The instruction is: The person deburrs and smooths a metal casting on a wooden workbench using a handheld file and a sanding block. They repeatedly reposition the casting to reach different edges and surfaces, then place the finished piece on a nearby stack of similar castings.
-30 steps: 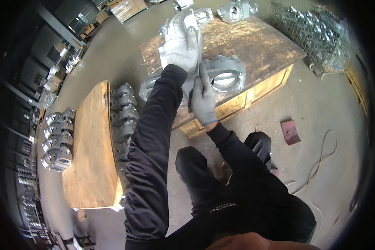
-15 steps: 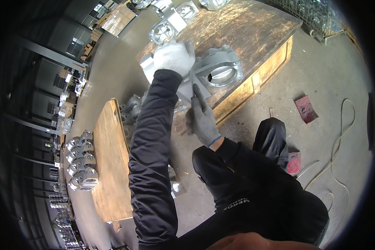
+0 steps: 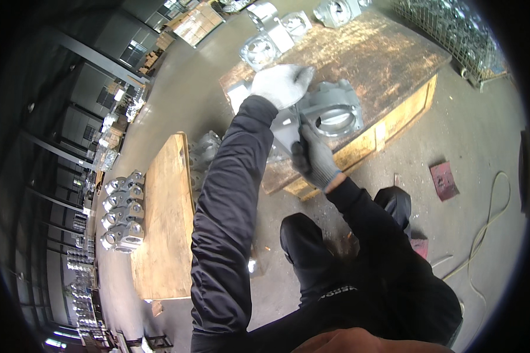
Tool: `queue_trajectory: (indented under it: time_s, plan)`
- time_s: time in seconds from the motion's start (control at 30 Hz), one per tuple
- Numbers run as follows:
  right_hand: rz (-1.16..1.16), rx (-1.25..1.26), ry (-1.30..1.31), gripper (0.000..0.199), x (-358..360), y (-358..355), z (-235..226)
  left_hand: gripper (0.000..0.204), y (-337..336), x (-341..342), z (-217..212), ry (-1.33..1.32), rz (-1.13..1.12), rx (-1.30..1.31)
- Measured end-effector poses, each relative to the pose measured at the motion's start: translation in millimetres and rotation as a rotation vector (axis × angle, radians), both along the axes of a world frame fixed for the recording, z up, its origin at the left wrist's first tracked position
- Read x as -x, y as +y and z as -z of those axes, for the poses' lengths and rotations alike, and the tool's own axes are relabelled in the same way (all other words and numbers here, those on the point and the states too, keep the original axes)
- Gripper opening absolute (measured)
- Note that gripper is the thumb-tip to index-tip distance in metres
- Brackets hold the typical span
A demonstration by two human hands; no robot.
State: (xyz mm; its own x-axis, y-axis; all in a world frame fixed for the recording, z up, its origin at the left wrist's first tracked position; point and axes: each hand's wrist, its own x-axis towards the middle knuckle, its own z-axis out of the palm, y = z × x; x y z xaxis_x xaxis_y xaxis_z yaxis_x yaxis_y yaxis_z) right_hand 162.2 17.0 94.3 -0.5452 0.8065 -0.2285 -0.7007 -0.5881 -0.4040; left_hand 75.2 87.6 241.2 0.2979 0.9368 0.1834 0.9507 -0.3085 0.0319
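My left hand (image 3: 281, 86), in a white knit glove, is closed over the far end of a grey metal casting on the wooden bench. Whatever its fingers hold is hidden. In a grey glove, my right hand (image 3: 316, 156) grips a thin, dark, flat tool (image 3: 301, 113) that looks like a file. The tool runs from my right hand toward the left one, along the flat face (image 3: 285, 130) of the casting. Just right of the tool lies a grey casting with a large round bore (image 3: 337, 120); I cannot tell whether the two are one piece.
Several silver castings (image 3: 259, 52) stand along the back edge of the worn bench (image 3: 388, 50). To the left is a plywood board (image 3: 162, 229) with more castings (image 3: 123, 217) beside it. A wire cage (image 3: 453, 35), red pads (image 3: 444, 181) and a pale hose (image 3: 480, 235) are at right.
My view has shifted, so the bench sits lower and further right. Against the casting, both hands have moved forward and slightly right, the right hand more, with its tool still gripped.
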Motion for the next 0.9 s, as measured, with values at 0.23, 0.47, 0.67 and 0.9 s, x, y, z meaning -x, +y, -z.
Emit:
queue_trajectory:
  time_s: [0.23, 0.47, 0.67, 0.9]
  plan:
    - [-0.276, -0.396, -0.019, 0.027, -57.1, 70.3, -8.6, 0.031, -19.4, 75.6, 4.9, -0.262, 0.077, -0.869]
    - [-0.245, -0.644, -0.472, 0.038, -74.0, 79.3, -71.5, 0.055, -40.4, 96.3, 91.3, -1.309, -0.387, -0.514]
    - [0.401, -1.467, -1.08, 0.045, -66.3, 55.1, -49.8, 0.07, -43.1, 70.7, 86.7, -1.543, -0.407, -0.459]
    - [0.374, -1.581, -1.24, 0.047, -76.5, 38.0, -55.1, 0.058, -72.8, 67.6, 76.7, -1.277, -0.44, -0.524]
